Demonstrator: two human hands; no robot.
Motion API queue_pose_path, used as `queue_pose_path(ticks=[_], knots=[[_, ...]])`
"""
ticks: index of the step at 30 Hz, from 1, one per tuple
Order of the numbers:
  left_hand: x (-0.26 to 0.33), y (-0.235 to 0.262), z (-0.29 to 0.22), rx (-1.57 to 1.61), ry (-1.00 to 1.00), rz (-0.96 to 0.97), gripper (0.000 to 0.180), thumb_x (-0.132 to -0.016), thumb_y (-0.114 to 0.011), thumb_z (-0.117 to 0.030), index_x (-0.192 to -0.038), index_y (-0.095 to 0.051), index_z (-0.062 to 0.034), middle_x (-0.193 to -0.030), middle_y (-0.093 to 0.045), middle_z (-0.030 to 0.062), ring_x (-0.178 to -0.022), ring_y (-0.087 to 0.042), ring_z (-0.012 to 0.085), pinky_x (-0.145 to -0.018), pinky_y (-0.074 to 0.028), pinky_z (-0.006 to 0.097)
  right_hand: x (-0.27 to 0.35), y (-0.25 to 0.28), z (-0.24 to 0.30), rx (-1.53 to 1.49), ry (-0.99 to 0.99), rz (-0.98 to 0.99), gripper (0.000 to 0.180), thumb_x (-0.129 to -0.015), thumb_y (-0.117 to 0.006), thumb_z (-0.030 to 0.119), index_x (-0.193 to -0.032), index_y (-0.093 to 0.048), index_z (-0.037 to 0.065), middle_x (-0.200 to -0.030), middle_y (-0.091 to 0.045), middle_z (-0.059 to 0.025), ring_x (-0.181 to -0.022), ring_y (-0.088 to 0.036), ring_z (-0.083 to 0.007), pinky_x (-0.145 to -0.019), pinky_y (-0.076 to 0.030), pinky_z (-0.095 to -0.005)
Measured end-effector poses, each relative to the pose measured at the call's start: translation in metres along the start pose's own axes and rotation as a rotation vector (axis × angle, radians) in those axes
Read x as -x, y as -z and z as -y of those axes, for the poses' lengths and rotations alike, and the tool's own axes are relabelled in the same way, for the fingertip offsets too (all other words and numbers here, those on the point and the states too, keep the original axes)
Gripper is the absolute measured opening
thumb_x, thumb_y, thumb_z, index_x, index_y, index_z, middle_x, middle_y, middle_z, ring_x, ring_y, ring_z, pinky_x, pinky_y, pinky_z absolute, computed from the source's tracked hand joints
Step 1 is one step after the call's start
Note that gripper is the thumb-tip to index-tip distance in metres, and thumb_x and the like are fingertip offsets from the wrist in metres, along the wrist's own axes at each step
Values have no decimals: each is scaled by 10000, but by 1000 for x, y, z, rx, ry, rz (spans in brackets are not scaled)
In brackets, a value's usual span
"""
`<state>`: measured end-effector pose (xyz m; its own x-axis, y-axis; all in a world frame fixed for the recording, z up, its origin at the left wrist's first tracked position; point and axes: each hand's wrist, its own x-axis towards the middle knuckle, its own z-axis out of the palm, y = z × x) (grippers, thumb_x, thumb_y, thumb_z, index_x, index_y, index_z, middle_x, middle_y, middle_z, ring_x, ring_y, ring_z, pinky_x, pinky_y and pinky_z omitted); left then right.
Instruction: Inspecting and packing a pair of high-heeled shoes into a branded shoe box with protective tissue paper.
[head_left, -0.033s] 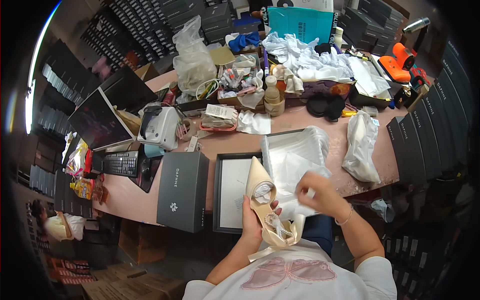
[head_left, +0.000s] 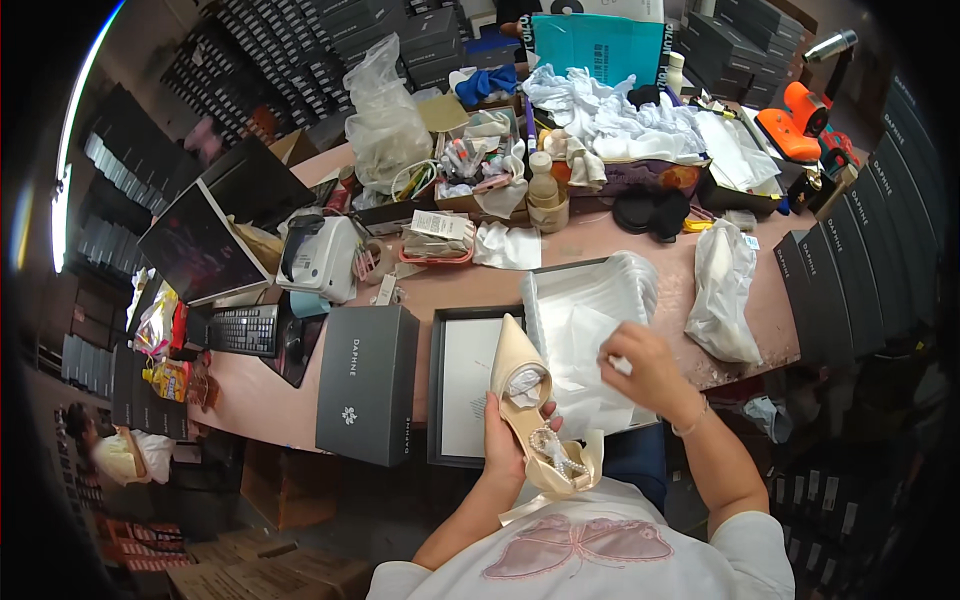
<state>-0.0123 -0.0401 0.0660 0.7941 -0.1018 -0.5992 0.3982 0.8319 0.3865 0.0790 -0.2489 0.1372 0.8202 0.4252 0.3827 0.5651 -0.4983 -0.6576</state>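
Observation:
A cream pointed-toe shoe rests in my left hand, its toe pointing away from me. White stuffing fills its toe opening, and a strand of pearl beads lies over the heel part. A cream ribbon hangs from its near end. My right hand is raised to the right of the shoe, apart from it, with curled fingers; whatever they pinch, if anything, is too small to make out. Beneath that hand lies white tissue paper in an open, lined shoebox part.
A closed dark grey shoebox and an open box part stand left of the shoe. A plastic-wrapped bundle lies to the right, near stacked shoeboxes. Farther back are a label printer, a keyboard and a crumpled white cloth pile.
My right hand has shifted slightly up and to the right, away from the shoe. The shoe and my left hand stay nearly in place.

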Motion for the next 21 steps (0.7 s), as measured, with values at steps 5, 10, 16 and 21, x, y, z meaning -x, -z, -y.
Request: queue_pose_path(ticks=[5, 10, 16, 21], knots=[[13, -28, 8, 8, 38, -4, 616, -981, -234, -580, -1294, -469, -104, -1149, -576, 102, -983, -592, 247, -825, -520, 432, -1, -49, 10, 254, 308, 200, 129, -749, -647, 230, -810, -595, 129, -793, -568, -19, -824, -584, -183, -709, -432, -349], [15, 1, 14, -114, -4, 30, 594, -987, -244, -554, -1236, -486, -72, -1054, -589, 110, -864, -607, 254, -756, -526, 394, 7, -92, -7, 186, 331, 232, 141, -749, -639, 229, -775, -574, 107, -756, -560, -39, -719, -592, -198, -638, -447, -326], [-3, 10, 1, -127, 56, -56, 648, -964, -259, -579, -1177, -536, -33, -924, -628, 139, -768, -622, 267, -668, -538, 375, 31, -35, 0, -3, 36, 25, 177, -732, -698, 189, -814, -577, 90, -790, -573, -73, -723, -603, -270, -621, -469, -364], [11, -9, 11, -112, -27, -73, 638, -968, -278, -578, -1228, -508, -43, -995, -619, 123, -845, -616, 263, -750, -534, 395, 8, -51, -10, 54, 93, 183, 426, -718, -741, 236, -1074, -553, 97, -1002, -574, -68, -920, -586, -237, -790, -444, -376]])
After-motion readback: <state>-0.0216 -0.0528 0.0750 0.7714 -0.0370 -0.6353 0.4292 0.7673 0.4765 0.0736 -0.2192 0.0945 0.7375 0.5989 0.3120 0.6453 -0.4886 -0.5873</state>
